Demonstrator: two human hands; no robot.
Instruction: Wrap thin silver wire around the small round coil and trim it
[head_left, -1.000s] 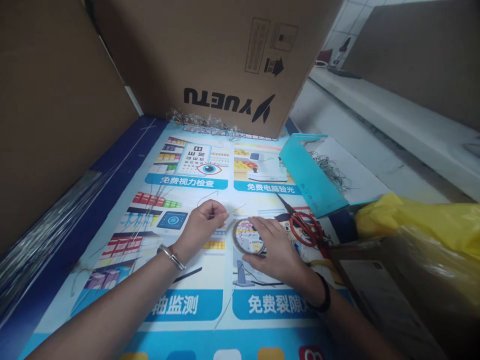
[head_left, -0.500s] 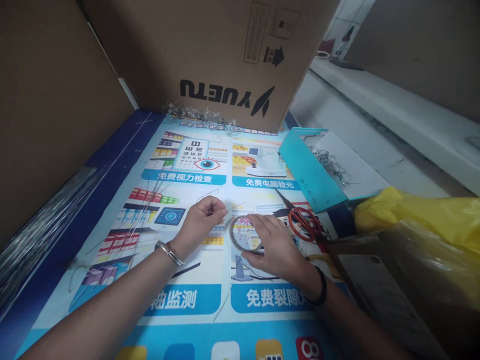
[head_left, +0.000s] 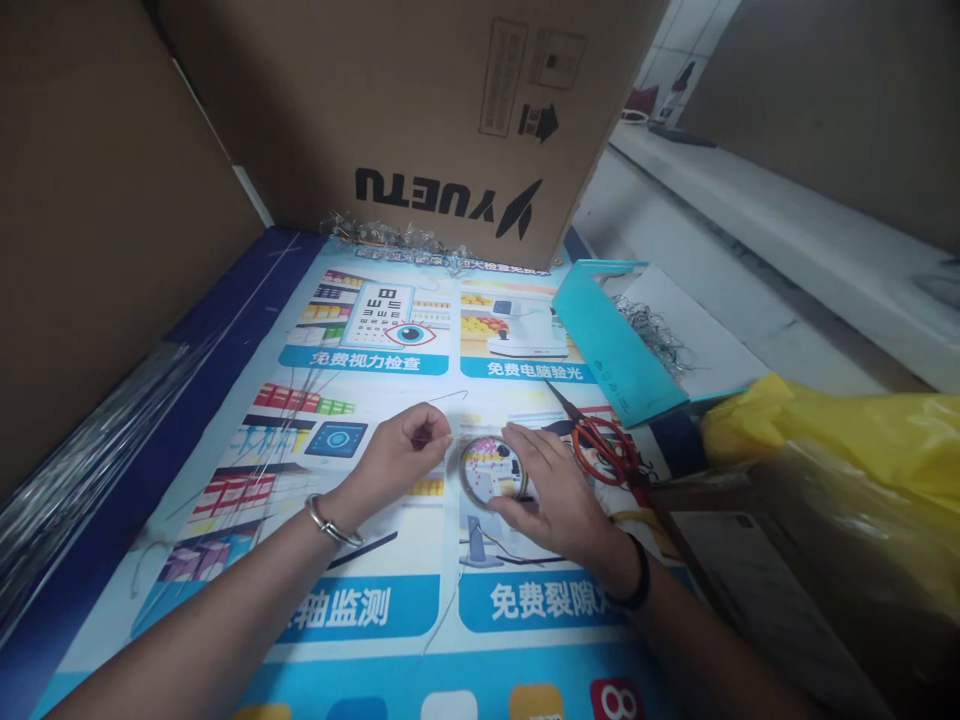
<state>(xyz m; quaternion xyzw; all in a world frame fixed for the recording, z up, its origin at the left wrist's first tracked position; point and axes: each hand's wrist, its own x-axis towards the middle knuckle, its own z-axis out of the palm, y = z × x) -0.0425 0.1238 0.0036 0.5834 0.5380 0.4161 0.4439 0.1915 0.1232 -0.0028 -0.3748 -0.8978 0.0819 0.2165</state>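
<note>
A thin wire [head_left: 450, 396] is pinched between the thumb and fingers of my left hand [head_left: 401, 455], its bent end reaching past the fingertips. Just right of those fingertips lies a round, shallow, clear dish [head_left: 466, 490] with small pink beads [head_left: 491, 450] inside. My right hand [head_left: 559, 495] curves around the dish's right side, thumb at the lower rim and fingers at the upper. Beyond that hand, scissors [head_left: 600, 450] with red-orange handles rest on the printed sheet, dark blades pointing up and left.
A turquoise box [head_left: 611, 335] at right holds a tangle of wires [head_left: 652, 335]. Tall cardboard [head_left: 420, 110] walls stand behind and left. Wire pieces with clear beads [head_left: 390, 235] lie along the back wall. Long wires [head_left: 112, 440] spread at left. Yellow plastic [head_left: 817, 420] lies at right.
My left hand has shifted slightly, and the wire it pinches points at a different angle. The right hand stays at the dish, its thumb a little lower. The view has tilted slightly.
</note>
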